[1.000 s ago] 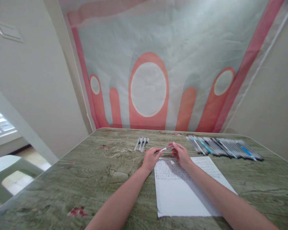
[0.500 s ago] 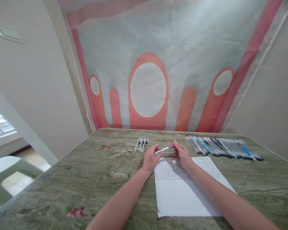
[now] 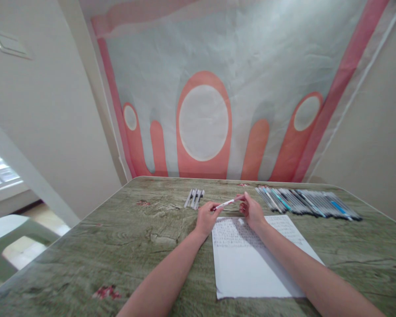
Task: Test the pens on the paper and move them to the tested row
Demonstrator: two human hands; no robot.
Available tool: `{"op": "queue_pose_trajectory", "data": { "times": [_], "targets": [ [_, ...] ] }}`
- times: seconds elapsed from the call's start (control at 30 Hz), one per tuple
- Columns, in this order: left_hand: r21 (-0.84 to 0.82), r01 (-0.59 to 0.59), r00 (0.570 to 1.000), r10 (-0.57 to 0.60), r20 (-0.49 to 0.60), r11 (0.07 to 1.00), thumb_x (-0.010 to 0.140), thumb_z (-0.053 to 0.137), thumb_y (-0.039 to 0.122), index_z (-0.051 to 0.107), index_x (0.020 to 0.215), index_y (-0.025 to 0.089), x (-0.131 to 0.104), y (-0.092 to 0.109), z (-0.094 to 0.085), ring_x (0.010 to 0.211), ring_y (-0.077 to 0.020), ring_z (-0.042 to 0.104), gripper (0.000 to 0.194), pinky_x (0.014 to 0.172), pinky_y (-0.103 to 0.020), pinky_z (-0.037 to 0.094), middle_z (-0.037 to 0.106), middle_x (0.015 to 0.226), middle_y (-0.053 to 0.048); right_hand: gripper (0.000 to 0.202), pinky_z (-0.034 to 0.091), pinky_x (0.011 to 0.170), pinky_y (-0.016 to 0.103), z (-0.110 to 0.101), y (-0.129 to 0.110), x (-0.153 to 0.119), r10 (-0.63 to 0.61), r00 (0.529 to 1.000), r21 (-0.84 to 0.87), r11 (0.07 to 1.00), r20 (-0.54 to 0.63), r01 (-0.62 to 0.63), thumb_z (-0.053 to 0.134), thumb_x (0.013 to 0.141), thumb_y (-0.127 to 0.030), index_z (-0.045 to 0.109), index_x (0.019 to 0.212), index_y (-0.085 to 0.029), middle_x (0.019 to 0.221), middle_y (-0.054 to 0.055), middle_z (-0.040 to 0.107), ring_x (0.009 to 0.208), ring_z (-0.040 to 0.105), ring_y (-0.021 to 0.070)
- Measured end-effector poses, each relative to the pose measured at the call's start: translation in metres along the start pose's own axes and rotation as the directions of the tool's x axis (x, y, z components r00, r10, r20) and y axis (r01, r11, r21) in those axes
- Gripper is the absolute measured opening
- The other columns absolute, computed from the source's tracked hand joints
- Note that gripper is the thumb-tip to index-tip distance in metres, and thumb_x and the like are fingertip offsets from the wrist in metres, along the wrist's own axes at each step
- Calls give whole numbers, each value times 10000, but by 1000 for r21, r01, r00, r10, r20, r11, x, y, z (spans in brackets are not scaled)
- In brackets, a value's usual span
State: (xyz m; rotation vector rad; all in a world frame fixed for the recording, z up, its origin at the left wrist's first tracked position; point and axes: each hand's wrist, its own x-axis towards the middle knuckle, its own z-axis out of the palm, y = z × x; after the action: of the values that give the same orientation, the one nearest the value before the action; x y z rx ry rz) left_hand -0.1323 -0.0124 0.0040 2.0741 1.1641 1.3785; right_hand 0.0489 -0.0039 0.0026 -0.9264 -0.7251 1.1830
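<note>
A slim white pen (image 3: 225, 204) with printing on its barrel is held slantwise between my two hands, above the far edge of a sheet of paper. My left hand (image 3: 207, 219) pinches its lower left end. At the upper right end, the fingers of my right hand (image 3: 251, 211) close on it. Rows of handwriting cover the top of the white paper (image 3: 247, 273); its lower part is blank. A small white piece (image 3: 240, 221) lies on the sheet beside my right hand, its kind unclear.
Several pens (image 3: 194, 198) lie side by side left of my hands. A long row of pens (image 3: 312, 203), mostly grey with some teal and blue, lies at the right. The wood-patterned table (image 3: 138, 237) meets a printed backdrop (image 3: 204, 123). A chair (image 3: 23, 235) stands at the left.
My left fingers have closed more tightly around the pen's lower end. The pen has shifted slightly up and to the right, and my right hand has risen a little with it.
</note>
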Motion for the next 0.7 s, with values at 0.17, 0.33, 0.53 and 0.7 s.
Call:
{"op": "queue_pose_trajectory", "data": {
  "times": [0.17,0.33,0.53,0.7],
  "targets": [
    [-10,3,1000,-3,3,1000,769,521,327,638,836,162,1,1,-2,687,-120,541,213,654,-239,423,633,757,-33,330,390,394,206,1,-4,-3,9,997,16,1000,79,-11,581,687,-421,632,918,-191,1004,50,628,479,474,75],
    [12,-8,1000,8,2,1000,763,528,339,636,823,158,0,1,-2,680,-119,538,219,652,-239,421,625,748,-33,348,368,383,198,1,-3,-3,1,999,-4,1000,45,-1,597,671,-445,645,873,-166,935,62,642,462,449,70],
    [43,-41,999,41,0,998,772,521,310,634,831,169,0,3,-2,690,-119,535,190,658,-239,416,615,745,-30,335,332,374,189,-1,-2,-1,-4,1000,-24,1000,1,4,622,652,-448,660,795,-147,766,43,645,435,402,60],
    [50,-49,999,49,-6,998,771,524,297,634,834,170,0,6,-5,722,-127,541,179,679,-246,419,621,772,-38,370,302,365,199,-2,-1,0,-21,1000,-55,998,-12,21,634,631,-470,663,780,-132,581,13,600,404,382,67]
  ]
}}
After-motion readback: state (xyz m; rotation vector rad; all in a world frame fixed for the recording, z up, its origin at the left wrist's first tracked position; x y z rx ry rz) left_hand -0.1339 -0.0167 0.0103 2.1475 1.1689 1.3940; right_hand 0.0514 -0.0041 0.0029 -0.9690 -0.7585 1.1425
